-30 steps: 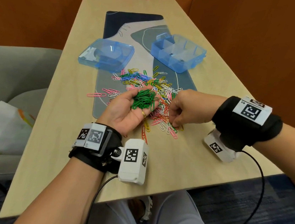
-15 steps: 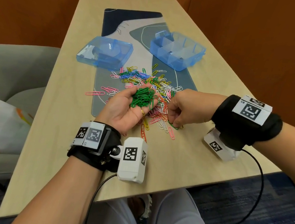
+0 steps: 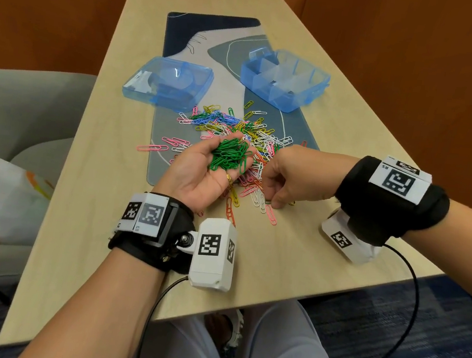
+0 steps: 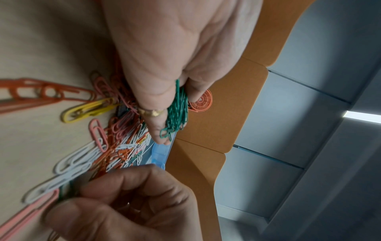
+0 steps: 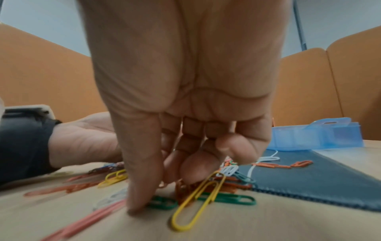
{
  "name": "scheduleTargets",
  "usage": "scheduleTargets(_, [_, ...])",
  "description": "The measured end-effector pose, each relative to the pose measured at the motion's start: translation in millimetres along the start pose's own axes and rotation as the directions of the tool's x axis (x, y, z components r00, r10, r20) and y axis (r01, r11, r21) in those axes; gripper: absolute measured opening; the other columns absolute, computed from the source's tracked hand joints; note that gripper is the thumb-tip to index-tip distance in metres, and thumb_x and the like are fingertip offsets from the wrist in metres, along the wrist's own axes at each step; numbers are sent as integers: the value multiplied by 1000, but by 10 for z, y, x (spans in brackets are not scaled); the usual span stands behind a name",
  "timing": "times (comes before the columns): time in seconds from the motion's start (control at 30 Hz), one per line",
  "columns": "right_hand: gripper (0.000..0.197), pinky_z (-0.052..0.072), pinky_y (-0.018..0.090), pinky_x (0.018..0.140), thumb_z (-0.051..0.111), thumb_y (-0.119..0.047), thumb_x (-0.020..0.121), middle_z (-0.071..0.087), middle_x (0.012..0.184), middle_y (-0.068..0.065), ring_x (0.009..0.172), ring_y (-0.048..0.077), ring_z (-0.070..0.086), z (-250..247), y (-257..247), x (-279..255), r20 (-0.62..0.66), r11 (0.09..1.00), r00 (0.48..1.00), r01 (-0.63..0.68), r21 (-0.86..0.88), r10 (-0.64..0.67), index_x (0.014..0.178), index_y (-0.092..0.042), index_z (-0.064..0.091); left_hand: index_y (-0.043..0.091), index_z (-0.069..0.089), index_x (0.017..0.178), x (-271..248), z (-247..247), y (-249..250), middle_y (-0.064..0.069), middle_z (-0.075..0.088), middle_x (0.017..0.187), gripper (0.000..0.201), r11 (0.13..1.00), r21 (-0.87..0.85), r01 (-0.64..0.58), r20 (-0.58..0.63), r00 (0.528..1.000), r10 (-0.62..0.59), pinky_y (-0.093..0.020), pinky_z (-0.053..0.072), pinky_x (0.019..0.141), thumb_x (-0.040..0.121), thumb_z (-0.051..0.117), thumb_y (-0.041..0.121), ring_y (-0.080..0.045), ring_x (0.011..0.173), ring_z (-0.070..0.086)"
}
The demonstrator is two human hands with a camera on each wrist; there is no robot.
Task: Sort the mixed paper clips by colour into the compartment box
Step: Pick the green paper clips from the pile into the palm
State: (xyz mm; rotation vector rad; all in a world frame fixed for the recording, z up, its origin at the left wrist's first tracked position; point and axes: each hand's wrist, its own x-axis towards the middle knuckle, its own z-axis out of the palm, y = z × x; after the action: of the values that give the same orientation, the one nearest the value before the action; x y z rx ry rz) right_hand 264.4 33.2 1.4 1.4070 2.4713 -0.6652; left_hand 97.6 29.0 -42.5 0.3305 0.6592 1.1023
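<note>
Little has moved since the earlier frame: from the head camera, the left hand still lies palm up, fingers cupped round a bunch of green clips, beside the mixed pile on the mat. Right hand stays curled, fingertips down on clips at the worktop edge of the pile. Beyond it stand the compartment box and its lid, apart.
Left wrist view: green clips sit against the ringed finger.
Right wrist view: the thumb presses one green clip against the worktop; whether it is gripped I cannot tell
</note>
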Motion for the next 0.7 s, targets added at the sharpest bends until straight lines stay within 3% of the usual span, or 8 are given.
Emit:
scheduleTargets(0.1, [9,43,16,60,77,-17,76,60,65,-14,58,-2,53,-17,24,-20,-31,1000,999,-21,-1,21,80,-21,70,-4,56,103,-1,-1,0,-22,59,101,38,1000,-1,-2,4,1000,2,-38,49,84,103,27,19,-32,93,59])
scheduleTargets(0.27, [5,44,17,61,74,-17,79,58,64,-15,59,-1,53,-7,3,-14,3,999,1000,-29,-29,29,82,-18,71,-3,56,105,7,-5,-1,-21,60,99,38,1000,-5,4,8,1000,-4,-36,55,76,103,26,20,-31,93,60])
scheduleTargets(0.37, [2,45,23,60,69,-14,79,59,64,-10,57,4,50,-12,-13,-26,18,998,999,-29,-57,30,77,-15,69,-4,56,104,6,-10,1,-21,60,100,38,1000,-13,6,11,1000,-6,-36,56,74,103,27,19,-31,93,60])
scheduleTargets(0.47, [3,47,30,63,65,-14,79,64,73,1,62,12,49,-98,19,-57,-73,996,995,-68,-64,63,79,-12,67,-3,57,101,4,-3,-3,-21,60,97,37,1000,-4,4,13,1000,-4,-35,56,74,102,27,19,-31,92,60])
scheduleTargets(0.57, [9,43,25,62,63,-11,79,61,72,-3,68,15,51,-215,106,-58,-169,988,977,-139,-64,126,86,-14,68,-3,57,102,2,8,-25,-21,60,98,37,1000,11,10,27,1000,-11,-35,56,73,102,27,20,-31,92,60])
scheduleTargets(0.7, [18,38,16,56,62,-7,79,55,69,-10,71,16,52,-210,188,-9,-160,971,973,-188,-146,165,93,-16,69,-3,56,105,-7,21,-37,-21,59,99,38,1000,10,22,39,999,-22,-37,56,74,103,26,20,-31,92,60])
